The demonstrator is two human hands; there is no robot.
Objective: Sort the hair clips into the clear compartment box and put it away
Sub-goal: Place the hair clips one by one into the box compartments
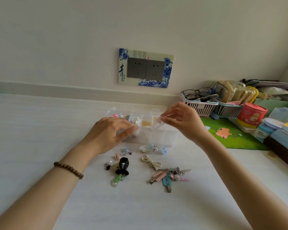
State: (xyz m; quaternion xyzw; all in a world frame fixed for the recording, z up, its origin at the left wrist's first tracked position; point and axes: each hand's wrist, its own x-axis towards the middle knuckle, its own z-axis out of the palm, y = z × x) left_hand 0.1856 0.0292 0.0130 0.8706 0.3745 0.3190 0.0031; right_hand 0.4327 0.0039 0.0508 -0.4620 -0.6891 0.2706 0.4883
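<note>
The clear compartment box (165,137) stands open on the white table, with a few clips inside its far compartments. My left hand (110,133) rests on the box's left end, fingertips at a white fluffy clip (136,123). My right hand (183,120) pinches a long clear clip (156,124) and holds it tilted over the box's middle. Loose clips lie in front of the box: a black claw clip (122,166), a cream bow clip (150,161), several pink and blue flat clips (168,177) and pale blue ones (152,148).
Pink and pale baskets (201,105) with glasses and packets crowd the right back corner. A red tub (251,115), small tubs and a green mat (229,133) lie to the right. A double wall socket (145,68) sits above the box.
</note>
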